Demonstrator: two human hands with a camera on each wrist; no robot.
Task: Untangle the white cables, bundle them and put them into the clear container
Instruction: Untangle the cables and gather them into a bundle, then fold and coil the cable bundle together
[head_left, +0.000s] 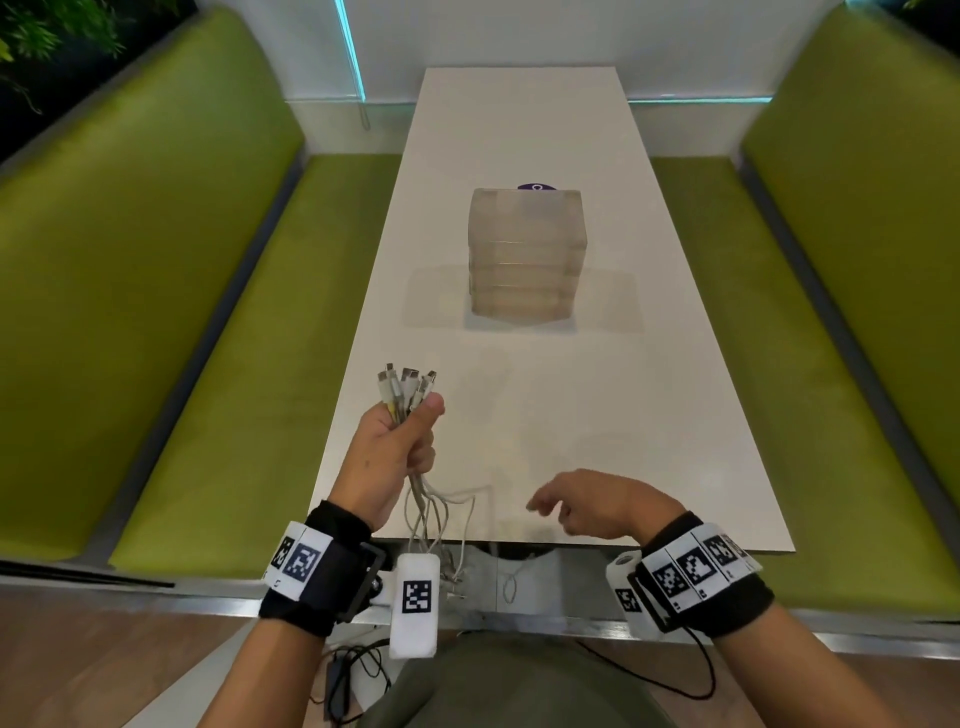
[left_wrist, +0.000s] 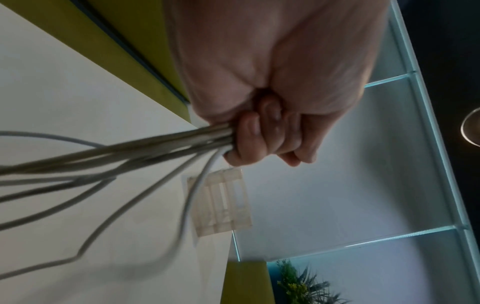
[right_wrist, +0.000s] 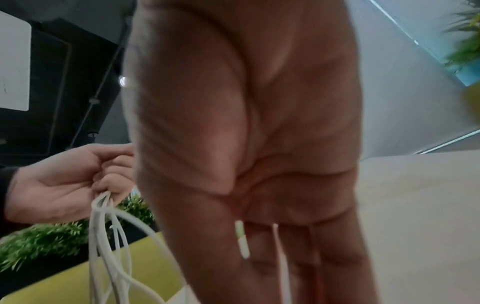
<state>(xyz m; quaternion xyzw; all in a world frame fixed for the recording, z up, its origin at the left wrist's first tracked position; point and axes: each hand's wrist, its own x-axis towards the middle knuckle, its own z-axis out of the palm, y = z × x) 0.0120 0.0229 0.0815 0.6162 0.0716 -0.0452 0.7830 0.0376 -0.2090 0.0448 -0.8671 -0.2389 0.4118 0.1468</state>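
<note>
Gripping thin round white cables (head_left: 408, 387) w/ left hand (head_left: 397, 447).

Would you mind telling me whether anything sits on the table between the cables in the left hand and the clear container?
Nothing visible does. The left hand grips the cables above the table's near left corner, and only bare tabletop lies between them and the container. Whether the container's top is open cannot be told.

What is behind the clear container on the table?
Behind the clear container, a small purple item peeks over its top edge on the white table. Only that sliver shows; the rest is covered by the frosted walls, so what it is cannot be told.
</note>
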